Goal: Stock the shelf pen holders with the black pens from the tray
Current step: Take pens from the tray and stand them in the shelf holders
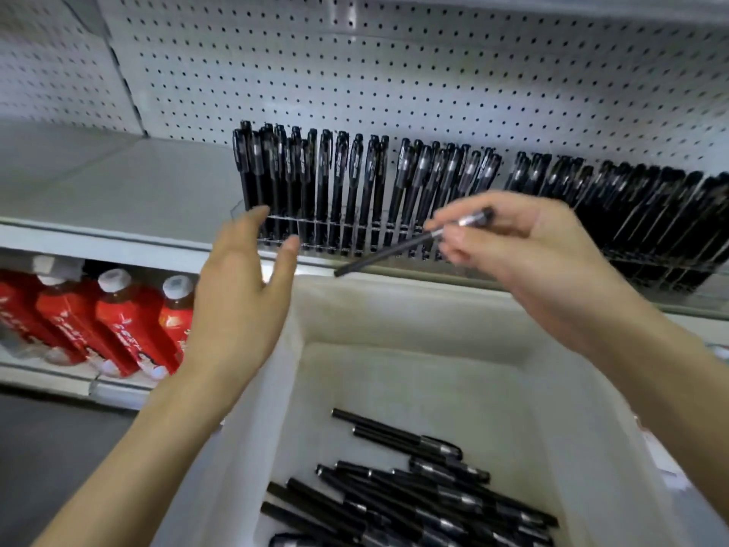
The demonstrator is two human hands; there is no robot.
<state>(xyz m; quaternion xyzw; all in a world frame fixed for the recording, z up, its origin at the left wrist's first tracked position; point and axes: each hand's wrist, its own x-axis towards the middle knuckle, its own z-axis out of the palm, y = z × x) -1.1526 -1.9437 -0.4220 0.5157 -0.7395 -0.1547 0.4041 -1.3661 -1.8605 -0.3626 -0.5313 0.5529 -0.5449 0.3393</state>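
**One pen lifted in front of the shelf, the rest in the tray**

The right hand (524,250) is raised in front of the shelf (118,183), and its grip is clamped on a single black pen (386,252), pinched between thumb and fingertips near the capped end. The pen is tilted: its cap points far and right, and its other end points near and left, above the far rim of the white tray (394,309). It touches neither the tray nor the holders.

The left hand (240,305) is raised over the tray's left wall with its grip apart, fingers straight, palm turned to the right, holding nothing. Its fingertips are just near the left end of the left pen holder (343,246); whether they touch it cannot be told.

The left pen holder stands on the shelf against the pegboard (394,73), filled with upright black pens. The right pen holder (651,266), beside it, is packed with pens leaning right.

A heap of loose pens (414,499) lies on the near floor of the tray, crossing one another.

On the lower shelf at left stand red bottles (130,321) with white caps.
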